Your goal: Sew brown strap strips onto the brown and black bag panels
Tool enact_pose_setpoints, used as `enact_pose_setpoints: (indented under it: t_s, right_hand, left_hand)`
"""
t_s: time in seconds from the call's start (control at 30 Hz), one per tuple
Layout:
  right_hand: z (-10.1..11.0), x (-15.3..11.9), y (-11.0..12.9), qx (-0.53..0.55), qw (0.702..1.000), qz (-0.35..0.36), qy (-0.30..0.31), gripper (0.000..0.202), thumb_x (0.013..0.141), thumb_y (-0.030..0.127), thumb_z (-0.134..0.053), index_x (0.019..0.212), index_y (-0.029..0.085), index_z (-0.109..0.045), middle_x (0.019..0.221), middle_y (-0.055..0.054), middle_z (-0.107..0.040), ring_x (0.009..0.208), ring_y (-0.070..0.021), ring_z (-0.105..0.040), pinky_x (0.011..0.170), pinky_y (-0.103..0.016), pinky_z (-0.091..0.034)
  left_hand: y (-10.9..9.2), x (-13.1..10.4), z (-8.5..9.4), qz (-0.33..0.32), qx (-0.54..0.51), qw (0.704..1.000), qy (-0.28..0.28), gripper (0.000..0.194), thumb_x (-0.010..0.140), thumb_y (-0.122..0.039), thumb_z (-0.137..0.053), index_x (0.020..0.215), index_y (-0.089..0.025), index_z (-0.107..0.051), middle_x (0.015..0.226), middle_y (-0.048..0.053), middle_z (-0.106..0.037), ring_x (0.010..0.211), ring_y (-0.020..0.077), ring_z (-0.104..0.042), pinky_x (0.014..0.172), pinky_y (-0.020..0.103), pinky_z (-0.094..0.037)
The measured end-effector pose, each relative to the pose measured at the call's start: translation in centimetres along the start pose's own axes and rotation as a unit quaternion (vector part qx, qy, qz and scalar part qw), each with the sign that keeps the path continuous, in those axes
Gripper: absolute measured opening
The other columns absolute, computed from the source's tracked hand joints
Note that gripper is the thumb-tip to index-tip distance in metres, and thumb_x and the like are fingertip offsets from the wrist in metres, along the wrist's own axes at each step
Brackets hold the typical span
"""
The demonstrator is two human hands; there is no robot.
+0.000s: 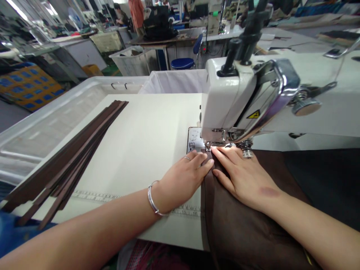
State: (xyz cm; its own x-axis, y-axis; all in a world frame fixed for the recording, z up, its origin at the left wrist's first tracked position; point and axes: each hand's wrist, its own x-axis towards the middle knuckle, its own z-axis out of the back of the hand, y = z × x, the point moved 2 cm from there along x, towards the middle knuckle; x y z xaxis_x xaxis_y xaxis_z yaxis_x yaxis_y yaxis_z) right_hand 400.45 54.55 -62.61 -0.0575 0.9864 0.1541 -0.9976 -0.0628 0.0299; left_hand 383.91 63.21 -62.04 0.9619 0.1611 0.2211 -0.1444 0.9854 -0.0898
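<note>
A white sewing machine (230, 101) stands at the right, its presser foot (208, 146) down by the metal needle plate (194, 137). A narrow brown strip (208, 195) runs along the left edge of a large brown leather-like piece (242, 228) and up to the foot. My left hand (184, 176), with a ring and a bracelet, has its thumb and fingers closed on the strip just in front of the foot. My right hand (242, 172) lies on the brown piece with fingers stretched out, fingertips beside the foot. The underside of the piece is hidden.
Several loose brown strips (75, 153) lie in a pile on the white table (146, 135) at the left. A printed ruler scale (185, 213) crosses the table. Behind are a clear plastic bin (84, 93), a blue stool (182, 63) and people farther off.
</note>
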Motion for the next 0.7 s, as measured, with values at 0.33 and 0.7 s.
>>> enact_pose_setpoints:
  t_s: [0.33,0.7]
  right_hand:
    - [-0.05,-0.02,0.06,-0.020,1.000,-0.001,0.017,0.058,0.095,0.046,-0.034,0.145,0.017,-0.031,0.139,-0.010,-0.046,0.120,-0.0338,-0.040,0.090,-0.049,-0.039]
    - [0.14,0.24,-0.04,-0.024,1.000,0.007,0.012,0.056,0.095,0.046,-0.034,0.144,0.017,-0.034,0.136,-0.010,-0.049,0.120,-0.0327,-0.041,0.093,-0.049,-0.037]
  left_hand:
    - [-0.12,-0.14,0.01,0.006,-0.012,1.000,0.016,0.037,0.097,-0.016,-0.034,0.133,-0.010,-0.040,0.130,0.013,-0.046,0.128,0.0221,-0.039,0.116,0.042,-0.029]
    - [0.03,0.02,-0.26,0.008,-0.018,1.000,-0.006,0.036,0.097,-0.017,-0.034,0.132,-0.011,-0.039,0.128,0.013,-0.049,0.128,0.0216,-0.041,0.115,0.044,-0.031]
